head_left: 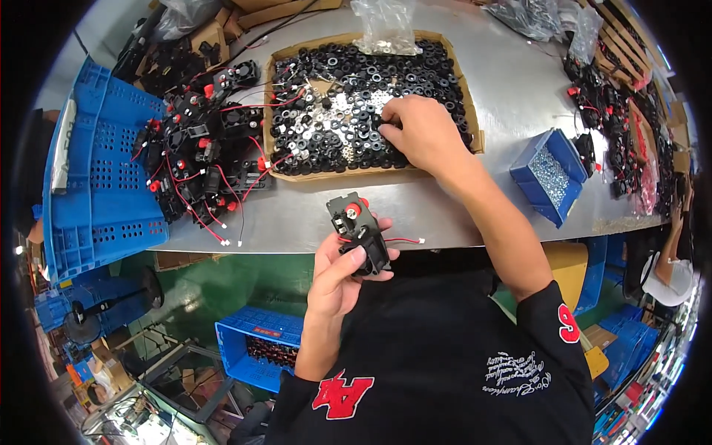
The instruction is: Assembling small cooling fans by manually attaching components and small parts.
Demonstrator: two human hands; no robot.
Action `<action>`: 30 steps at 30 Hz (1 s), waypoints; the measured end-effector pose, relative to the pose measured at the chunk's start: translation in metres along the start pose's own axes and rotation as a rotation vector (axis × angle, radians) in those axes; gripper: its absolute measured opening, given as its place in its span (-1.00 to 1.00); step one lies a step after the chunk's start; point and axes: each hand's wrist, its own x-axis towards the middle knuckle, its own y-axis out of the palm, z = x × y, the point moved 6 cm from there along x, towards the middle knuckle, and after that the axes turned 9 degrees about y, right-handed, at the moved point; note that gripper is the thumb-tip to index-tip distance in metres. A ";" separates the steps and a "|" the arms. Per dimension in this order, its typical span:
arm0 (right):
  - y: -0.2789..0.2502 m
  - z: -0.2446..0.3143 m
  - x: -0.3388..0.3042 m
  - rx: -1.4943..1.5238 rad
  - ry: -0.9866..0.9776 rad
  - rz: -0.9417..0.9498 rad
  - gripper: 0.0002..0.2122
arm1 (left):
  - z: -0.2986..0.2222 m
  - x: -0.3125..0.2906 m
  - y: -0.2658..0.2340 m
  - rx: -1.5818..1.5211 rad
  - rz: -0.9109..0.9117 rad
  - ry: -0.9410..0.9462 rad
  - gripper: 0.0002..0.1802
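My left hand [340, 276] is closed around a black fan assembly [361, 241] in front of the metal table's near edge. The assembly has a grey plate on top, a red knob-like part, and red-black wires ending in a small white plug to its right. Over a shallow cardboard tray [371, 175], my right hand [423, 133] reaches down with thumb and forefinger bent toward each other. Beneath it lie many black rings [356, 93] and small white parts [326, 122]. Whatever its fingertips hold, if anything, is too small to make out.
A tipped blue crate [111, 163] stands left, beside a pile of similar fan assemblies [211, 159]. Right of the tray sits a blue bin [550, 174] with small shiny parts. A clear plastic bag [386, 28] lies at the tray's far edge. Another person [667, 271] is at far right.
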 end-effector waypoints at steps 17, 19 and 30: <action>-0.012 -0.006 -0.004 0.143 -0.043 0.115 -0.76 | 0.002 0.004 0.014 0.423 -0.131 0.128 -0.59; -0.027 -0.001 -0.025 0.245 -0.069 0.048 -0.81 | 0.004 0.002 0.011 0.418 -0.157 0.132 -0.59; 0.005 -0.012 -0.120 1.179 0.335 0.363 -0.89 | 0.014 0.015 0.028 0.576 -0.104 0.249 -0.61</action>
